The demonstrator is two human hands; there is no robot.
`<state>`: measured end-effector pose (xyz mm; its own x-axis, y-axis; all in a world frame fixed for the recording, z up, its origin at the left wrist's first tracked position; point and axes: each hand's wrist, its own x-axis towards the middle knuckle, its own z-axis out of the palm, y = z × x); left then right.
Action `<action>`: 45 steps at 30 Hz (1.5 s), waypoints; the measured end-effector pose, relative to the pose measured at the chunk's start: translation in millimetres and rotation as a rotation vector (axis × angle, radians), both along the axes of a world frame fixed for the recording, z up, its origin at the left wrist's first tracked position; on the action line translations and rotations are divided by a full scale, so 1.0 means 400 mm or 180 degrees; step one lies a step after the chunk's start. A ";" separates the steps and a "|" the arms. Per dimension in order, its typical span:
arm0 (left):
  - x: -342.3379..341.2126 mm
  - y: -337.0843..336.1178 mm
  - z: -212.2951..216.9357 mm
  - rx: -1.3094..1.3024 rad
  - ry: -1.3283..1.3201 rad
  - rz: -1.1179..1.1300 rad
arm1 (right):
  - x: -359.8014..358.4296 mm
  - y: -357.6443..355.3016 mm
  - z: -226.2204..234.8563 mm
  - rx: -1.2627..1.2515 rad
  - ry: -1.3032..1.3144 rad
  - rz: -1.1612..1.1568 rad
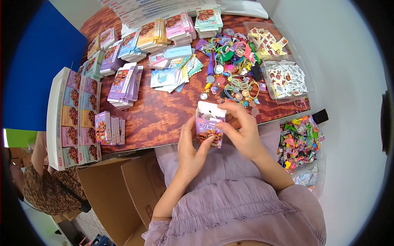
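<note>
A small purple card box (208,126) with a colourful cartoon figure on its front is held upright just past the table's near edge. Its white top flap stands up, and the top looks open. My left hand (189,148) grips the box from the left, thumb across its lower front. My right hand (243,133) closes on the upper right corner, index finger at the flap and thumb against the front. What lies inside the box cannot be made out. Nearest beyond it is a heap of small trinkets and coloured cords (236,82).
Purple flat boxes (123,85) are stacked on the left, with more coloured stacks (152,36) behind. Printed cards (166,78) lie mid-table. Clear trays hold stickers (285,80). Below right is a bin of colourful bits (299,143); below left, an open carton (104,192). A person (53,184) works at far left.
</note>
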<state>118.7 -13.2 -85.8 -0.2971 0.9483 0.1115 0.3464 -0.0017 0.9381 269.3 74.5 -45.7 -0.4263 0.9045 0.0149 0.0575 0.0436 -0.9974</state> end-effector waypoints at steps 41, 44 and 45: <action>0.105 0.008 0.016 -0.0048 -0.1155 -0.0506 | 0.163 0.020 -0.064 0.0760 0.0144 0.0033; 0.090 0.015 -0.003 -0.0127 -0.1061 -0.0512 | 0.140 0.027 -0.042 0.0815 0.0062 0.0033; 0.086 0.016 -0.010 -0.0156 -0.1065 -0.0521 | 0.143 0.033 -0.049 0.0807 0.0060 0.0031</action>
